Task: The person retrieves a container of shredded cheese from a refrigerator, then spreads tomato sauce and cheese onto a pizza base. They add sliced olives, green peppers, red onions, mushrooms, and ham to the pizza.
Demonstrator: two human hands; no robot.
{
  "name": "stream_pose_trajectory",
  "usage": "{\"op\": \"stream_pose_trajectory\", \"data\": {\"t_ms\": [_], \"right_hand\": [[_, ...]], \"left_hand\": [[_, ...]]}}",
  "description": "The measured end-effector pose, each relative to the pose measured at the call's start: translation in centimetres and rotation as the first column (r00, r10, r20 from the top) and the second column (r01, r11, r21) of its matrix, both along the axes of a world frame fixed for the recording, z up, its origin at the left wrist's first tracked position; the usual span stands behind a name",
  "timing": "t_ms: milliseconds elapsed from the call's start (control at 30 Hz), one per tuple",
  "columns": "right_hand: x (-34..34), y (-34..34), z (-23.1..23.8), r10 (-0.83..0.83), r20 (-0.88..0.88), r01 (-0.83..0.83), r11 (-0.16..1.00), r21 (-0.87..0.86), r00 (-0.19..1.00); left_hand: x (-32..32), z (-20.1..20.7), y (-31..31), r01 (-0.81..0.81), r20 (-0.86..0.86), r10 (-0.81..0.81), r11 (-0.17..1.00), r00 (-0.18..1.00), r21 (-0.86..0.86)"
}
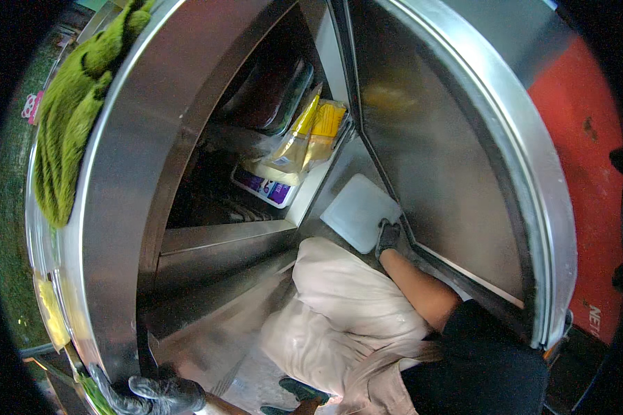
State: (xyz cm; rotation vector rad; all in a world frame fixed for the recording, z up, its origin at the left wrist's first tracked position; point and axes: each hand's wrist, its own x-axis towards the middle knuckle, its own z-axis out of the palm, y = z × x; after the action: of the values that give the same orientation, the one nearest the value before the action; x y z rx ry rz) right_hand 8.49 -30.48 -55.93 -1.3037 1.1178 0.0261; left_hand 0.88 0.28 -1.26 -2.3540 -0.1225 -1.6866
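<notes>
My right hand [388, 238], in a black glove, grips the near right edge of a white translucent plastic container [360, 213] with rounded corners. The container is low in the doorway of a steel fridge, beside its open door [436, 159]. At the lower left, my black-gloved left hand [156, 395] rests at the steel counter's edge with fingers apart and nothing seen in it. Inside the fridge, a piping bag [294, 149] with a yellow tip and another yellow-topped bag [325, 131] lie over a purple-and-white tub [264, 187].
A dark lidded container [277, 97] sits deeper in the fridge. A green cloth [73, 131] hangs over the counter's far left edge. Light fabric [346, 297] covers my bent knees close to the doorway. A red panel [574, 187] stands beyond the door on the right.
</notes>
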Motion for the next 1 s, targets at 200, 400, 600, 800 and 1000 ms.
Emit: {"op": "stream_pose_trajectory", "data": {"t_ms": [200,400,600,800,1000], "right_hand": [[-2.1,4.9,9.4,0.176,0.06,-0.158,0.96,-0.229,0.983],[1.5,5.9,11.2,0.204,-0.093,-0.223,0.931,-0.29,0.974],[-2.1,2.3,6.1,0.266,-0.035,-0.247,0.828,-0.503,0.963],[3.8,1.9,11.4,0.842,0.013,-0.481,0.32,-0.816,0.539],[16.8,6.2,6.0,0.8,-0.57,-0.824,-0.189,-0.534,0.186]], "left_hand": [[-0.2,-2.4,-1.1,0.076,0.085,-0.04,0.869,0.996,-0.488],[0.4,-2.3,-1.1,0.084,0.085,-0.057,0.929,0.995,-0.36],[0.6,-2.5,-1.1,0.092,0.082,-0.069,0.944,0.994,-0.318],[0.3,-2.5,-0.6,0.098,0.081,-0.078,0.952,0.994,-0.29],[-0.3,-2.2,0.3,0.075,0.069,-0.057,0.948,0.996,-0.308]]}}
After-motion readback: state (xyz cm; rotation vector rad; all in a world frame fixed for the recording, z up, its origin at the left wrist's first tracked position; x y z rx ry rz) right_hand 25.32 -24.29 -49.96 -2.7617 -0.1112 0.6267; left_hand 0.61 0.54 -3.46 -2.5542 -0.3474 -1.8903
